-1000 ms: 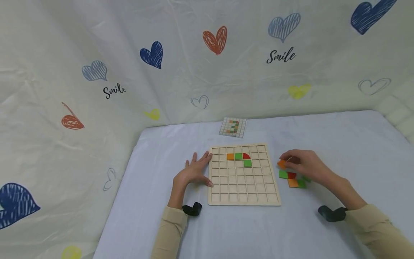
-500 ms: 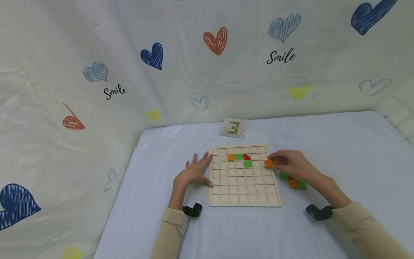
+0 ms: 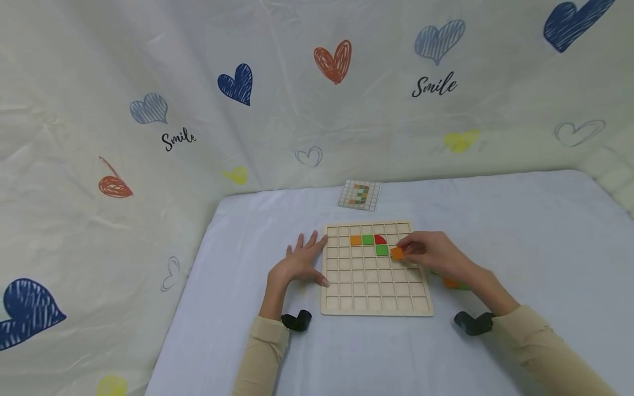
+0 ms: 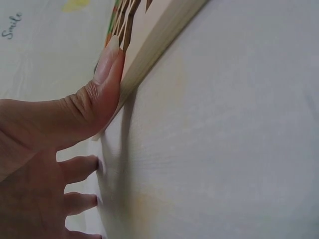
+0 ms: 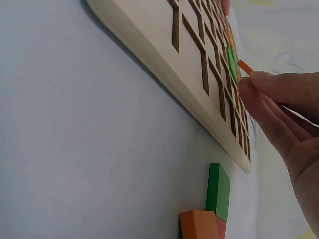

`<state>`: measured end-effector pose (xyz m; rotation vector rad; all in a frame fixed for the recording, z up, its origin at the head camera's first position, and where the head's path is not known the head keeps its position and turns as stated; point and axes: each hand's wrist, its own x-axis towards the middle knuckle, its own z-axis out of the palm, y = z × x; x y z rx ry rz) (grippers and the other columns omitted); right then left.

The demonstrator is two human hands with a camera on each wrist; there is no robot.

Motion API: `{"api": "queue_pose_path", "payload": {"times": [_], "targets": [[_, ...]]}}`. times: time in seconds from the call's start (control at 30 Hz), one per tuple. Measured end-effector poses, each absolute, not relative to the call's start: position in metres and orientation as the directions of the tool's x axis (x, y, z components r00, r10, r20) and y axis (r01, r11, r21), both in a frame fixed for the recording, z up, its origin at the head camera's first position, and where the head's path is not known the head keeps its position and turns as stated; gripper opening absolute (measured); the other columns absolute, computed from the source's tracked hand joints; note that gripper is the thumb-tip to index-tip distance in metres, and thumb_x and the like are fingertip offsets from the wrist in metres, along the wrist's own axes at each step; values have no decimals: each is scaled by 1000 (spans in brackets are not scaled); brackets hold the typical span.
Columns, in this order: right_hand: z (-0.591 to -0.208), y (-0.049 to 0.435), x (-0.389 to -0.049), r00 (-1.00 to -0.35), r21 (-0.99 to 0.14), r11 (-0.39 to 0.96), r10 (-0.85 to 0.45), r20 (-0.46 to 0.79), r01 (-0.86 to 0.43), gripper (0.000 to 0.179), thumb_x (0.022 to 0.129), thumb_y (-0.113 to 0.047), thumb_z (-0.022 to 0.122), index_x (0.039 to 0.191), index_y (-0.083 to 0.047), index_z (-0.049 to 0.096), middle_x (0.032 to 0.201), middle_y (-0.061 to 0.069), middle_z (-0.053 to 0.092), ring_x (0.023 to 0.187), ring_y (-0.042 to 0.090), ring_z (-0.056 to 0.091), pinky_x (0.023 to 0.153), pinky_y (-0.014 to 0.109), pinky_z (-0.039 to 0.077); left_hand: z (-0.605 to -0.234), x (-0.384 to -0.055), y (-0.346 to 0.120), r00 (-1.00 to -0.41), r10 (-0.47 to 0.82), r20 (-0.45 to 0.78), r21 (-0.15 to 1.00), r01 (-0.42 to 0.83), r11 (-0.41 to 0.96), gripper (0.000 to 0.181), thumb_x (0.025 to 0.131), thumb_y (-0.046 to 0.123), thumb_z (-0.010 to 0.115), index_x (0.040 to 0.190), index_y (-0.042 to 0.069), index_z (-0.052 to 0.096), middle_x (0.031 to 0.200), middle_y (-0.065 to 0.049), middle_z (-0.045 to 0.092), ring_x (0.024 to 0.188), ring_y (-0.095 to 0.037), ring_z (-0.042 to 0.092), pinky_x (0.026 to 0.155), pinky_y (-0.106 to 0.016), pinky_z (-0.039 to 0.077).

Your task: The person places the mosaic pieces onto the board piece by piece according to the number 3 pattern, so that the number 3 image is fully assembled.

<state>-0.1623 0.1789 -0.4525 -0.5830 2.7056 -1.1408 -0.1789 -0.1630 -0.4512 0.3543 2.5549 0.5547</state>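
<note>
A pale wooden grid board (image 3: 366, 302) lies on the white cloth. Set in its cells are an orange tile (image 3: 355, 240), a green tile (image 3: 368, 240), a red quarter-round tile (image 3: 380, 240), and another green tile (image 3: 382, 250) below the red one. My left hand (image 3: 294, 267) rests with spread fingers at the board's left edge; in the left wrist view its thumb (image 4: 107, 69) touches the side. My right hand (image 3: 436, 253) pinches an orange square tile (image 3: 397, 253) between thumb and fingertips, over the board just right of the lower green tile.
A small card (image 3: 360, 196) with a coloured grid pattern lies behind the board. Right of it, partly hidden by my right arm, are loose tiles, among them an orange tile (image 5: 199, 225) and a green tile (image 5: 218, 191). A curtain printed with hearts hangs behind the table.
My right hand has lifted the orange tile from the loose pile and carried it left over the board. My left hand stays at the board's left edge.
</note>
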Motion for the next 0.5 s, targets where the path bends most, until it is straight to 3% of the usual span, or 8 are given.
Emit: {"api": "queue_pose_path", "payload": {"times": [0.2, 0.5], "targets": [[-455, 173, -166, -902, -711, 640, -432, -18, -292, 28, 85, -8, 83, 111, -1, 75, 102, 7, 76, 85, 15, 69, 79, 23, 58, -446, -179, -160, -842, 348, -413, 462, 136, 876, 119, 73, 34, 94, 166, 23, 21, 174, -7, 2, 159, -40, -10, 124, -68, -2], [-458, 161, -167, -889, -689, 648, -457, -11, -325, 28, 85, -11, 83, 110, -1, 76, 98, 4, 74, 84, 14, 63, 75, 22, 55, -448, -178, -162, -842, 342, -418, 456, 131, 880, 119, 73, 34, 94, 166, 22, 21, 174, -7, 3, 159, -40, -9, 124, -68, -1]]}}
